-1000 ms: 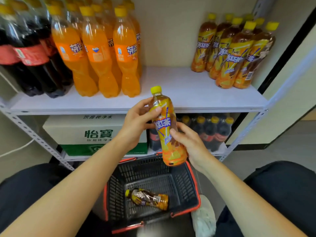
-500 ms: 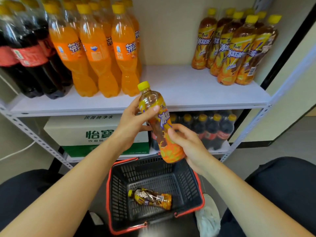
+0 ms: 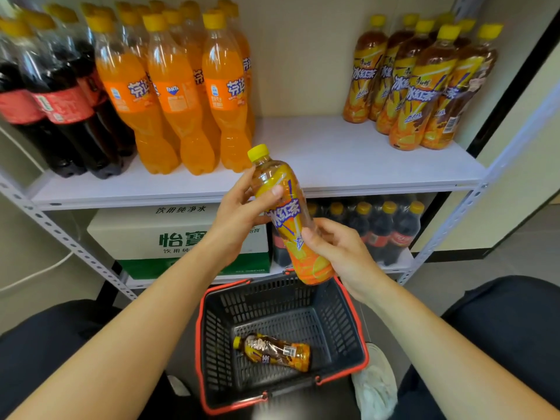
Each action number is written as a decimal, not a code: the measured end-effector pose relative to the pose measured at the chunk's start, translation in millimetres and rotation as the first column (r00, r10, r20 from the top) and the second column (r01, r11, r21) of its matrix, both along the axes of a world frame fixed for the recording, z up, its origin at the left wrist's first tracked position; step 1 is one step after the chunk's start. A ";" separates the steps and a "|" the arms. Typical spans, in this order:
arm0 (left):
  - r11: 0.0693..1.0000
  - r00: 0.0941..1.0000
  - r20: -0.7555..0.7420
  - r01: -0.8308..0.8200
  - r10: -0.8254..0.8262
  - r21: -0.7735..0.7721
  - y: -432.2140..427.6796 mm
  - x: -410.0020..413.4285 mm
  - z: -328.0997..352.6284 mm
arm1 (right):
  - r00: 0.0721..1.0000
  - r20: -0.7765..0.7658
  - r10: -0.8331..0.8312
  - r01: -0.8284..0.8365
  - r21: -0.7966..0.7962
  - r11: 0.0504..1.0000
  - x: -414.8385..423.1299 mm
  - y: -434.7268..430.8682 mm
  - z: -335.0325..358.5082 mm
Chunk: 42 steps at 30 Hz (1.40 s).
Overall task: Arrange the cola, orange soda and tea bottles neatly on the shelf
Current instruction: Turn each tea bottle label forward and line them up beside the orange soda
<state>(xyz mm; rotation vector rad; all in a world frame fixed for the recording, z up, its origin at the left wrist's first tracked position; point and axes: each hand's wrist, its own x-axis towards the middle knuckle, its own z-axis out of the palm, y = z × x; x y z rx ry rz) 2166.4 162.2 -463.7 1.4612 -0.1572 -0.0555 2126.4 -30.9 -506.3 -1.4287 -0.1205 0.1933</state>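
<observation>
At the left end of the shelf stand the cola bottles, and just beside them the orange soda bottles, all upright. In front of the shelf's front edge, near its middle, the left hand grips the shoulder of a tea bottle, thumb across the label. The right hand curls round its lower half. The bottle tilts, cap towards the shelf's left end.

At the right end of the shelf stands the tea row, with bare board between it and the soda.

The step in hand looks like shelving this bottle. Next it likely needs righting, lifting over the edge and setting beside the tea row, label outward.

Below the shelf, a basket holds a spare bottle lying on its side.
</observation>
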 end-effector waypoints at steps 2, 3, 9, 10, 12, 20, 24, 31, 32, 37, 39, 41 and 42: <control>1.000 1.000 -0.001 -0.020 0.020 -0.005 -0.8 -0.9 -1.0 | 0.999 0.046 -0.024 0.027 -0.071 0.997 -0.8 0.0 -2.2; 0.999 1.000 -0.006 -0.016 0.016 -0.030 -1.1 -1.2 -1.0 | 0.998 0.052 -0.023 0.028 -0.093 0.995 -0.9 -0.1 -2.9; 0.968 0.998 -0.024 0.052 -0.060 -0.244 -1.4 0.0 -1.0 | 0.975 -0.145 0.169 -0.156 0.091 0.983 2.5 -1.0 -4.0; 0.963 0.997 -0.031 0.057 -0.067 -0.264 -1.5 0.6 -0.8 | 0.978 -0.130 0.165 -0.154 0.086 0.984 2.8 -0.7 -5.0; 0.961 0.996 -0.038 0.066 -0.079 -0.269 -1.7 1.2 1.7 | 0.989 -0.075 0.129 -0.124 0.068 0.990 2.1 0.2 -6.5; 0.987 0.999 0.001 0.043 -0.044 -0.156 0.5 -0.2 3.5 | 0.965 0.256 -0.052 0.140 -0.339 0.930 -0.4 -0.3 -11.1; 0.968 0.999 0.026 0.049 -0.044 -0.247 0.1 -2.3 4.8 | 0.971 0.236 0.029 0.052 -0.330 0.942 1.5 -1.4 -5.9; 0.918 0.974 0.099 0.226 -0.204 -0.325 -6.4 -12.6 3.6 | 0.967 0.243 0.075 0.004 -0.307 0.952 1.1 2.8 2.8; 0.916 0.967 0.119 0.253 -0.226 -0.313 -8.1 -14.1 3.4 | 0.963 0.264 0.056 0.027 -0.300 0.953 1.2 3.3 3.7; 0.950 0.957 0.189 0.253 -0.219 -0.181 -13.6 -17.7 5.4 | 0.948 0.317 -0.004 0.079 -0.224 0.971 4.6 -0.6 2.7; 0.974 0.954 0.222 0.219 -0.200 -0.065 -11.9 -17.0 7.2 | 0.946 0.323 -0.004 0.079 -0.219 0.972 5.2 -4.1 2.7; 0.985 0.957 0.235 0.174 -0.168 -0.003 -10.1 -16.5 9.0 | 0.943 0.333 -0.003 0.091 -0.250 0.964 5.5 -8.0 1.7; 0.988 0.959 0.240 0.156 -0.153 0.003 -9.4 -16.5 10.0 | 0.940 0.342 0.000 0.102 -0.280 0.954 5.5 -9.6 1.0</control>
